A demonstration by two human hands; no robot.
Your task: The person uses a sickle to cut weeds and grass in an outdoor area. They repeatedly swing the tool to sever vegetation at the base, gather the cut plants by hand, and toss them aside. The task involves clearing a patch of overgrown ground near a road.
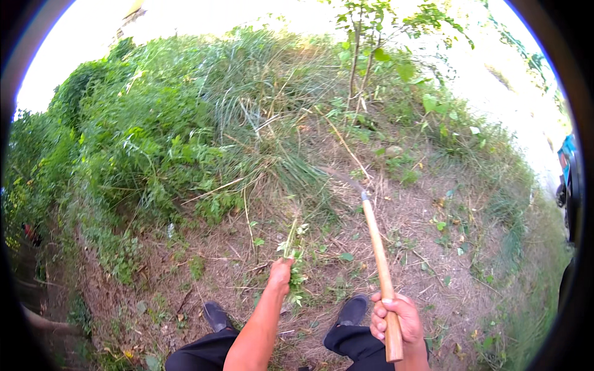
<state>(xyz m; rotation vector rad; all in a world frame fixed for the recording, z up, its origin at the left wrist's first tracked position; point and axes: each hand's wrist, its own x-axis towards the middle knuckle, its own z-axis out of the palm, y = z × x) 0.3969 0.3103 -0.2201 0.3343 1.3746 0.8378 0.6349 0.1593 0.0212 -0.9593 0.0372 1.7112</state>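
Observation:
My right hand (400, 317) is closed around the lower part of the long wooden handle of a sickle (378, 250). Its curved metal blade (344, 176) points up and left, by the edge of a grass clump (297, 174). My left hand (281, 274) grips a small bunch of cut leafy weeds (297, 273), held low over the ground between and ahead of my feet. The stems stick out past the fingers, and the leaves hang at the hand's right side.
Dense green weeds (153, 153) cover the left and far side. A thin-stemmed sapling (356, 60) stands at the back. Dry cut stalks lie over the soil (436, 208). A shoe (352, 310) is on each foot. A partly visible blue and black object (568, 181) is at the right rim.

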